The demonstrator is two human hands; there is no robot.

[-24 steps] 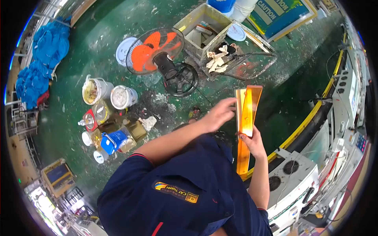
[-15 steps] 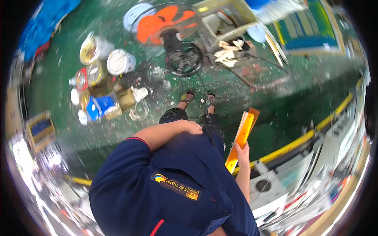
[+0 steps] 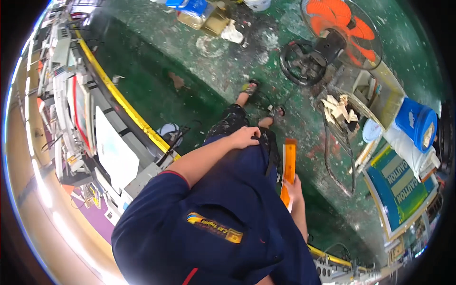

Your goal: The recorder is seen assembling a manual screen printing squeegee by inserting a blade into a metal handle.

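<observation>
My right hand (image 3: 294,188) is closed round a long, flat orange bar (image 3: 289,159) with a pale strip along one edge. It looks like a screen-printing squeegee, held upright beside my right hip. The bar's lower end is hidden behind my shirt. My left hand (image 3: 244,137) rests across my waist at the hem of my dark blue shirt (image 3: 213,185). Its fingers are curled in, and whatever they may grip there is hidden.
A floor fan (image 3: 327,45) with orange blades stands ahead right, by a grimy bin (image 3: 389,90) and a blue bucket (image 3: 418,123). Framed screens (image 3: 399,185) lean at the right. Left, a yellow rail (image 3: 114,90) borders a long machine bed with a white panel (image 3: 114,152).
My view has turned, so the fan and bin have shifted right and the yellow rail now shows at left. The orange bar stays in my right hand, now more upright.
</observation>
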